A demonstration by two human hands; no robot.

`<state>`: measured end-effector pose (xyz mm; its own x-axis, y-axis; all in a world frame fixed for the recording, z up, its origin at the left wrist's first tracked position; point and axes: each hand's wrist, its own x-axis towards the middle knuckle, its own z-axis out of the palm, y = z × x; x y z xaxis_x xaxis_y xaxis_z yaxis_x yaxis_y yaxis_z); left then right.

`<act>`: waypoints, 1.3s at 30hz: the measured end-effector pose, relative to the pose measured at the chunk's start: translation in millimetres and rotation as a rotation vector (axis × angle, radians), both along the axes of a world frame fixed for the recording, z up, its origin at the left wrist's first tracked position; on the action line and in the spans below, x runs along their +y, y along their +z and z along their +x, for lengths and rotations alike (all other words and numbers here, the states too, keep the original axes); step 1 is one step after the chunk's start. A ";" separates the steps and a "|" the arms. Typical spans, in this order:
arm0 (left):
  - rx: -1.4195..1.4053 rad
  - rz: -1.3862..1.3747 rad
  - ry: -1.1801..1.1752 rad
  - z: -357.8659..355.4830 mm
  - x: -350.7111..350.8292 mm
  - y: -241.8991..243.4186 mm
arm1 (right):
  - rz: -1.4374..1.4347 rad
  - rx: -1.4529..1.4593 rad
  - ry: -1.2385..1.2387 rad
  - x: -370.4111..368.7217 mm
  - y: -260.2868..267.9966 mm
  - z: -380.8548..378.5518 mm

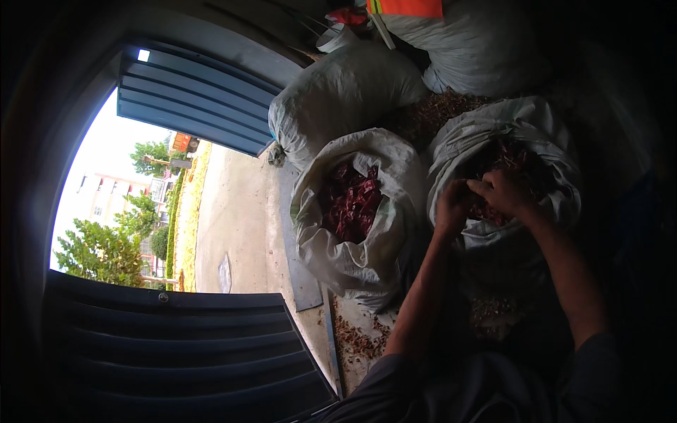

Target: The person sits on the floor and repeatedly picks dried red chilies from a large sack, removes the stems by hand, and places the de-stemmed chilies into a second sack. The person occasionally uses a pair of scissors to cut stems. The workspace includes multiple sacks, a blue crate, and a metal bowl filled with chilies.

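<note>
Both my hands are over the mouth of an open white woven sack at the right, which holds dried red chili peppers. My left hand is bent at the sack's near left rim. Close beside it, fingertips almost meeting, my right hand reaches in from the right with thumb and fingers drawn together. Shadow hides whether either hand pinches a pepper or a stem. Just to the left stands a second open woven sack, its rim rolled down around more dried red chilies.
Full closed sacks lie beyond the open ones, with stem debris between. Blue metal door leaves flank a bright doorway at left. Scraps litter the floor near a metal strip.
</note>
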<state>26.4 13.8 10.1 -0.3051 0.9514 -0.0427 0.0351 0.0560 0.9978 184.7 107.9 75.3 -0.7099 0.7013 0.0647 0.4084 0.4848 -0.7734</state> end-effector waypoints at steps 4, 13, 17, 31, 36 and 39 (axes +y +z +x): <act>-0.090 0.010 0.028 15.6 -13.0 4.2 | -0.078 -0.029 0.056 -3.0 -13.4 5.5; 0.663 0.077 -0.083 9.2 -4.3 -11.8 | 0.354 0.086 0.070 -5.2 -19.8 7.4; 0.145 -0.080 -0.051 16.7 -9.6 17.3 | 0.245 0.175 -0.055 -13.4 -6.1 -1.6; -0.209 0.083 0.082 32.6 21.6 17.1 | -0.381 0.574 -0.208 17.8 -49.1 -20.5; -0.691 0.274 -0.030 -7.8 27.4 -13.9 | -0.791 1.074 -0.380 56.4 -31.9 -10.5; -0.803 0.240 0.066 -24.3 20.6 -22.9 | -0.694 1.133 -0.451 95.8 -15.5 14.3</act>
<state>2.1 34.4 -12.8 -0.3240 0.9435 -0.0693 -0.6863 -0.1841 0.7036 199.1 203.7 59.8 -0.2145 0.9767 -0.0063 -0.5746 -0.1314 -0.8078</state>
